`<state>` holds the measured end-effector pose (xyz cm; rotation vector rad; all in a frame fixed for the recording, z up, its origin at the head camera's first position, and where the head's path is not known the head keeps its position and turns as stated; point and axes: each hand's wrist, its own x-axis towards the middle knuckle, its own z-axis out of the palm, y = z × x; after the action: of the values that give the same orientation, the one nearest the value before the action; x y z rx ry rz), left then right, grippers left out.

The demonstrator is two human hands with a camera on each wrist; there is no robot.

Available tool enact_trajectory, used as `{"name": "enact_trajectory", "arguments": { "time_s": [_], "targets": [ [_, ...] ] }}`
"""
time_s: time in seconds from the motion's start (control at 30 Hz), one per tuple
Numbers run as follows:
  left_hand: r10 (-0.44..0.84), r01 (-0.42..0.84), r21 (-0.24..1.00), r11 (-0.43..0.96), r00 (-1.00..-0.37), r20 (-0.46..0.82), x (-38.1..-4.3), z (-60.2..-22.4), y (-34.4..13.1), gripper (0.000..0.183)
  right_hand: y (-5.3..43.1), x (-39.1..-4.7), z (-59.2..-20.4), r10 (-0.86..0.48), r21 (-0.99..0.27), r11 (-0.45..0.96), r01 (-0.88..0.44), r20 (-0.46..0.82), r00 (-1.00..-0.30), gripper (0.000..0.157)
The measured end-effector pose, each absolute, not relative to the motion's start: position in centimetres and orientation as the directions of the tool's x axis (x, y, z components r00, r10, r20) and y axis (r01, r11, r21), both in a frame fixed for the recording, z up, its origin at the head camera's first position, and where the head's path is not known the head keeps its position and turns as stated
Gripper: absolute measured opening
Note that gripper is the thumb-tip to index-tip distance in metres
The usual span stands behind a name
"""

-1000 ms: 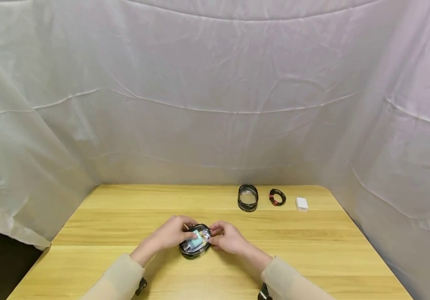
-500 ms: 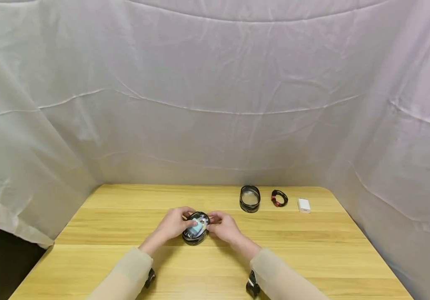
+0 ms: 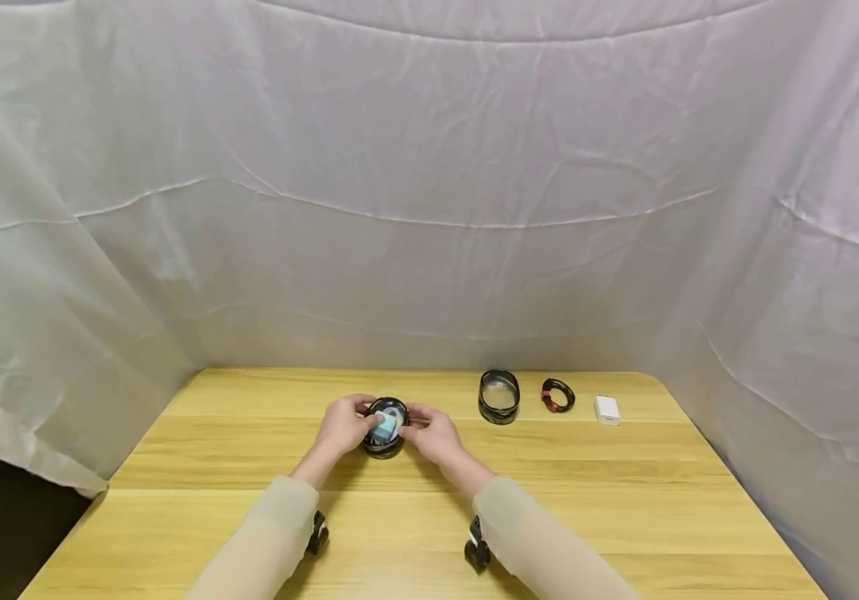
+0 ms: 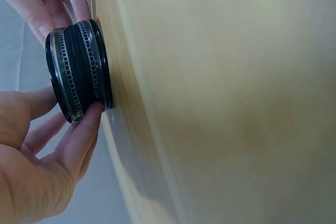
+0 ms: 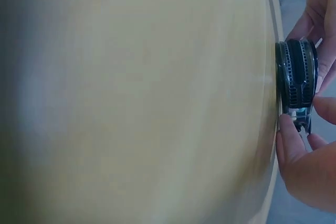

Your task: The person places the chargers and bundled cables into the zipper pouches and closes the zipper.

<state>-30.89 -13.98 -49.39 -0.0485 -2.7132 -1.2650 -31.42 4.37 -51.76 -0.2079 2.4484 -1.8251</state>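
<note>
A small round zip pouch (image 3: 382,450) with a clear top and black edging sits between my two hands on the wooden table. A light-blue item and something whitish show through its clear top. My left hand (image 3: 343,427) grips the pouch's left side, thumb over the top. On the opposite side, my right hand (image 3: 435,435) holds it between thumb and fingers. The black zip band (image 4: 79,72) round the side looks closed in the left wrist view. In the right wrist view, a bit of the contents shows through the wall near the right fingers (image 5: 291,135).
Toward the back of the table (image 3: 624,500) stands another round clear pouch with black edging (image 3: 499,414). To its right lie a coiled black cable (image 3: 566,397) with a red tie and a white charger plug (image 3: 606,409). Pale cloth (image 3: 429,283) hangs behind and at both sides.
Both hands have moved away from me across the table with the pouch between them, staying on its two sides. The objects at the back have stayed in place.
</note>
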Motion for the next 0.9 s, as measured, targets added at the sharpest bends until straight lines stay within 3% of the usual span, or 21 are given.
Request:
{"name": "enact_trajectory", "arguments": {
  "time_s": [0.33,0.67,0.9],
  "targets": [
    [-0.102,0.002,0.831,0.556,-0.992,0.07,-31.4,-49.9,-14.7,0.038,3.1,-33.9,-51.4,-0.235,-0.913,0.386,-0.129,0.038,-0.971,0.051],
    [-0.138,-0.024,0.863,0.505,-0.989,0.053,-31.2,-49.9,-15.9,0.04,2.3,-34.7,-51.7,-0.304,-0.956,0.278,-0.096,0.008,-0.953,0.051],
    [-0.135,-0.04,0.856,0.515,-0.99,0.036,-30.7,-49.3,-15.5,0.043,2.8,-34.0,-51.3,-0.299,-0.951,0.291,-0.101,0.01,-0.954,0.05]
  ]
}}
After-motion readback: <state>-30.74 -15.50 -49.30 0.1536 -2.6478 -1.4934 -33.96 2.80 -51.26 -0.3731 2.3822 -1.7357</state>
